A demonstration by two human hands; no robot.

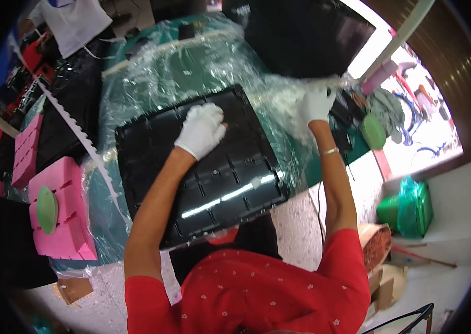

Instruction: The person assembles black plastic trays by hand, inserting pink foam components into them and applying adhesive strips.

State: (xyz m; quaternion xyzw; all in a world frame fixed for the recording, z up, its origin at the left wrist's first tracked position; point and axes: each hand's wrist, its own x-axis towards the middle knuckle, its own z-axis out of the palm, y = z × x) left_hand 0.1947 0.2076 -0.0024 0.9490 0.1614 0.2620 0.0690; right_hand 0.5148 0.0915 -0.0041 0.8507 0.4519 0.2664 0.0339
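Observation:
A large black ribbed plastic panel (230, 172), roughly rectangular, lies in front of me at the table's near edge. My left hand (201, 129), in a white glove, rests on its upper middle with the fingers curled in; whatever they may hold is hidden. Out to the right, my right hand (316, 106), also gloved, reaches over crumpled clear plastic film (283, 103). Its fingers look apart, though they blend into the pale film. Beside it sit small dark objects (342, 111) and a light-green oval piece (373, 132).
Clear film covers much of the green table (182, 69). A big black screen-like panel (302, 39) stands at the far side. Pink foam blocks (65, 206) with a green oval piece (47, 210) are at left. A green bin (408, 209) stands on the floor at right.

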